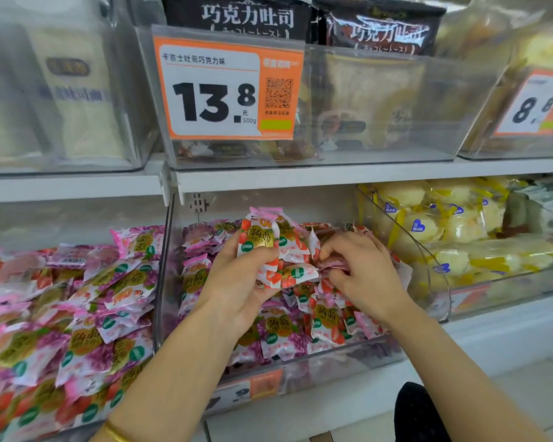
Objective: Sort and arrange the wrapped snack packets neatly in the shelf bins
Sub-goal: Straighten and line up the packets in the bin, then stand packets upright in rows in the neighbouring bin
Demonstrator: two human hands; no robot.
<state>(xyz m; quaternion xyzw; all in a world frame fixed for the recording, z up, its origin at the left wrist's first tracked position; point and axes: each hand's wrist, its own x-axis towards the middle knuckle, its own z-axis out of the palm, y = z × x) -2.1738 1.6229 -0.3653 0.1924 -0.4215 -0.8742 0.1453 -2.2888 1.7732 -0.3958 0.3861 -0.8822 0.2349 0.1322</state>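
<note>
Head, left hand (237,282), right hand (361,269), one bunch (278,250)

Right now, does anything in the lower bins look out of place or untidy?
Yes. The middle bin mixes purple packets with red-and-white packets, heaped at all angles. The left hand holds several red-and-white ones; the right hand pinches a reddish packet in the heap.
</note>
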